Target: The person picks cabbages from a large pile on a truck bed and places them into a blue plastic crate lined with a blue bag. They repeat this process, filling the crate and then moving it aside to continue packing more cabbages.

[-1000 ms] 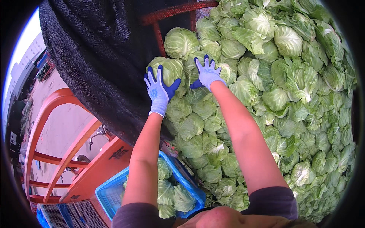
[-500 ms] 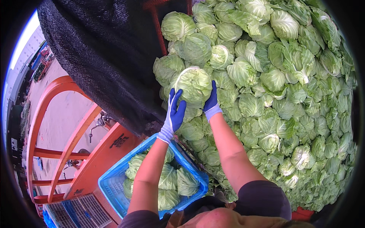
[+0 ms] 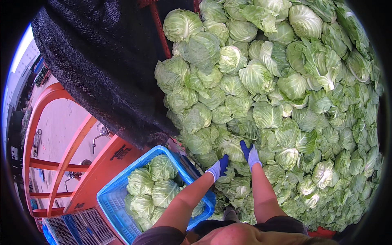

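Note:
Both my hands wear blue and white gloves and grip one pale green cabbage (image 3: 232,148) between them, low in front of me. My left hand (image 3: 219,168) holds its left underside and my right hand (image 3: 249,153) holds its right side. The cabbage is just off the front of a big heap of cabbages (image 3: 269,81) that fills the right and top of the view. A blue plastic crate (image 3: 109,197) with several cabbages (image 3: 152,188) inside stands below and to the left of my hands.
A black mesh net (image 3: 102,69) hangs over the left side of the heap. An orange-red metal truck frame (image 3: 85,179) runs under the crate. Another blue crate's lattice (image 3: 77,228) shows at the bottom left. Pale pavement lies far below on the left.
My hands took a cabbage from high on the heap and brought it down and toward me, close to the blue crate. The view tipped downward with it.

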`<state>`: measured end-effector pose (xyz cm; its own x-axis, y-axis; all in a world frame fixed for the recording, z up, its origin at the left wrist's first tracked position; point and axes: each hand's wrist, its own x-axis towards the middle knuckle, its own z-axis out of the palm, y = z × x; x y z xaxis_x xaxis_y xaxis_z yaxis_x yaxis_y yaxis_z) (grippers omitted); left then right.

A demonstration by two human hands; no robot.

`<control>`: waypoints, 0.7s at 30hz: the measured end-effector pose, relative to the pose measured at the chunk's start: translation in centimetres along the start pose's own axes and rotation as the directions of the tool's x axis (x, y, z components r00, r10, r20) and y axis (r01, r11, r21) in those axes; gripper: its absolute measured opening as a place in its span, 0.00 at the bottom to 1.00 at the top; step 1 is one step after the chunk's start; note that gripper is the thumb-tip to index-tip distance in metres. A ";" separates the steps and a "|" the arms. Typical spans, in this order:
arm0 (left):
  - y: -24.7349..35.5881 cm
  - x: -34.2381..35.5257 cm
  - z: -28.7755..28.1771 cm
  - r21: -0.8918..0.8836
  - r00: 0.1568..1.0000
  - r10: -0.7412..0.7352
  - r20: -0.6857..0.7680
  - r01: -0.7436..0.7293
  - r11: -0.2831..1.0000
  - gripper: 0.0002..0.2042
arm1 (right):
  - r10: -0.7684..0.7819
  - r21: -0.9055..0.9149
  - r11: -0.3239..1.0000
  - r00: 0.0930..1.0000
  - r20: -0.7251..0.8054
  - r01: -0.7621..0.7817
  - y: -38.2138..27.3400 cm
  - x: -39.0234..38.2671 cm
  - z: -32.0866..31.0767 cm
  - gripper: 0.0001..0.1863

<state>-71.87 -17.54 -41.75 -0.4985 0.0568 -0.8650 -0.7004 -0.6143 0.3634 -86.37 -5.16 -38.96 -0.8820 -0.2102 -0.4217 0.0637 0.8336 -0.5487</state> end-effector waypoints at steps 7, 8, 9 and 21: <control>12.2 -8.2 -9.1 0.611 0.485 0.861 -0.152 -0.638 0.468 0.23 | -0.393 -0.346 0.871 0.917 -0.064 0.348 -19.0 0.8 -8.4 0.50; 15.6 -10.0 -9.5 0.672 0.233 0.955 -0.184 -0.679 0.295 0.23 | -0.589 -0.315 0.794 0.786 -0.187 0.520 -23.5 2.8 -9.7 0.52; 19.3 -12.9 -10.0 0.719 0.150 0.980 -0.133 -0.666 0.199 0.23 | -0.718 -0.313 0.696 0.636 -0.283 0.646 -28.6 4.3 -10.8 0.53; 35.5 -20.4 -14.0 0.664 0.001 0.983 -0.182 -0.737 0.124 0.29 | -0.744 -0.237 0.668 0.628 -0.230 0.705 -45.9 6.6 -7.5 0.62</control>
<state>-79.38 -51.55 -16.06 -0.5964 -0.7471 0.2934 -0.0585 0.4051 0.9124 -98.58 -40.97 -11.14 -0.7084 -0.6343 0.3097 -0.6900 0.5297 -0.4932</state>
